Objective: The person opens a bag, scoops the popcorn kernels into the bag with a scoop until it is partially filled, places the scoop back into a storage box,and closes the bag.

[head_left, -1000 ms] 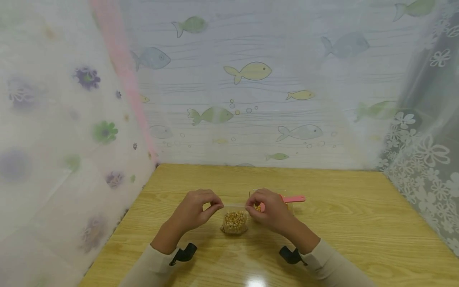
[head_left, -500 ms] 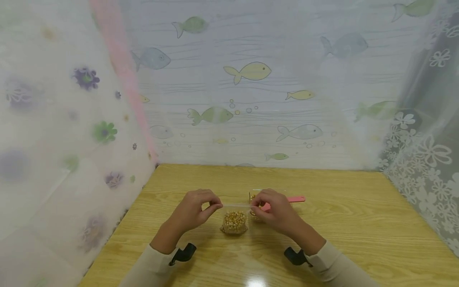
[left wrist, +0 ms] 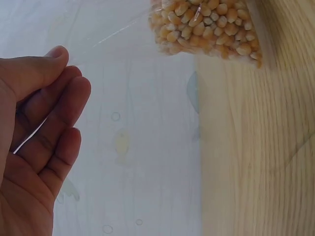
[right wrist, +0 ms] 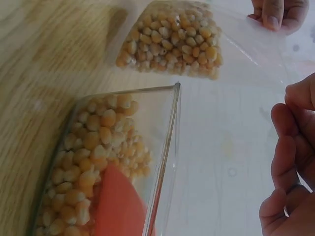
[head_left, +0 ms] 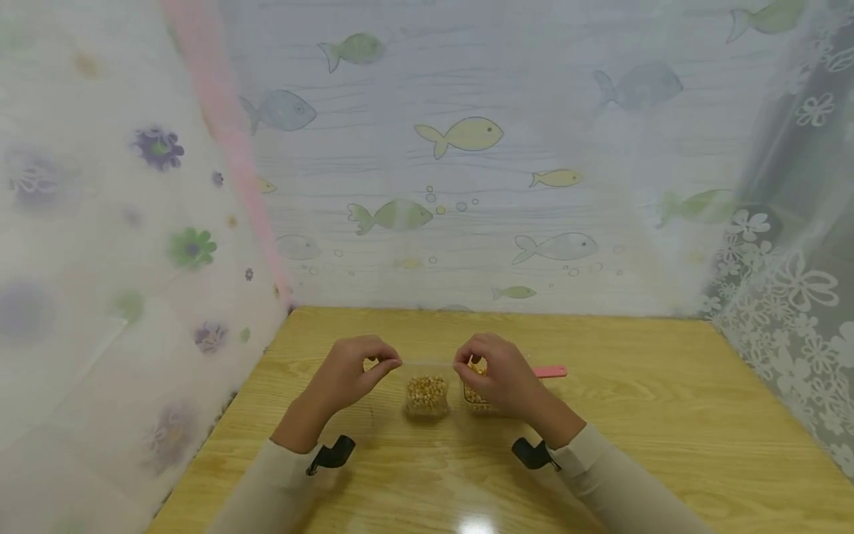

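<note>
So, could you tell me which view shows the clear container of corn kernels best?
The right wrist view: the clear container fills the foreground, kernels and pink scoop inside. The head view shows it small, behind the right hand; the left wrist view misses it.

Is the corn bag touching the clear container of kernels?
Apart. The right wrist view shows bare wooden table between the bag of kernels and the clear container; the head view also shows a gap.
</note>
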Demonstrator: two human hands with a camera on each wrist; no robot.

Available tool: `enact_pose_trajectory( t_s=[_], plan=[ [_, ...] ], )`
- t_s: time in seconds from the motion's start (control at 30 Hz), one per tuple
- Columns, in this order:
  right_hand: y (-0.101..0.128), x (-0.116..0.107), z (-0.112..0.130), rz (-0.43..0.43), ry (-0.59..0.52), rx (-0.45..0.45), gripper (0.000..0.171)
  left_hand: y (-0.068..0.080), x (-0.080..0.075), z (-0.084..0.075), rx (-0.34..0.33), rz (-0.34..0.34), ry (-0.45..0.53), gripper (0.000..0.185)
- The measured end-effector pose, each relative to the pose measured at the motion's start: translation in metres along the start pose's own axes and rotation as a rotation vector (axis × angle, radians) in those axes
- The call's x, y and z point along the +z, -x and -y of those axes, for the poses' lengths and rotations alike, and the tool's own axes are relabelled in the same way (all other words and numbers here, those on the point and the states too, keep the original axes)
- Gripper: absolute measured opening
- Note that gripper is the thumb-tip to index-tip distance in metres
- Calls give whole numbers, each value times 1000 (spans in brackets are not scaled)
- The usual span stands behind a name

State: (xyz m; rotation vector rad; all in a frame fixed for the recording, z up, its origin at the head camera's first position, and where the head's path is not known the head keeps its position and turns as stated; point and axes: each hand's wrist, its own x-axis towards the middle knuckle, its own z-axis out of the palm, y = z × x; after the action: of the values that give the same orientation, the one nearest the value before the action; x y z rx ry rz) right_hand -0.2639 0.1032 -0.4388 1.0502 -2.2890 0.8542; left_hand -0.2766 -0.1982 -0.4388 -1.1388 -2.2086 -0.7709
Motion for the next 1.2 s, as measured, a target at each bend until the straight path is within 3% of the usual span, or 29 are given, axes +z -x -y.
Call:
enact_pose_trajectory(
  t_s=[0.23, 0.43, 0.87, 1.07, 1.2],
  plan=[
    [-10, 7, -3, 8, 65, 20, 8, -2, -1, 11, -47, 11, -6, 4],
    [-11, 10, -5, 41, 109, 45, 6, 2, 1, 18, -122, 62, -3, 5],
    [-6, 13, -13, 27, 64, 79, 6, 4, 3, 22, -215, 142, 38, 14],
    [0, 1, -10, 30, 91, 114, 12, 5, -1, 22, -246, 173, 33, 25],
    [10, -22, -11, 68, 168, 162, 18, 8, -14, 23, -256, 222, -71, 40]
  ],
)
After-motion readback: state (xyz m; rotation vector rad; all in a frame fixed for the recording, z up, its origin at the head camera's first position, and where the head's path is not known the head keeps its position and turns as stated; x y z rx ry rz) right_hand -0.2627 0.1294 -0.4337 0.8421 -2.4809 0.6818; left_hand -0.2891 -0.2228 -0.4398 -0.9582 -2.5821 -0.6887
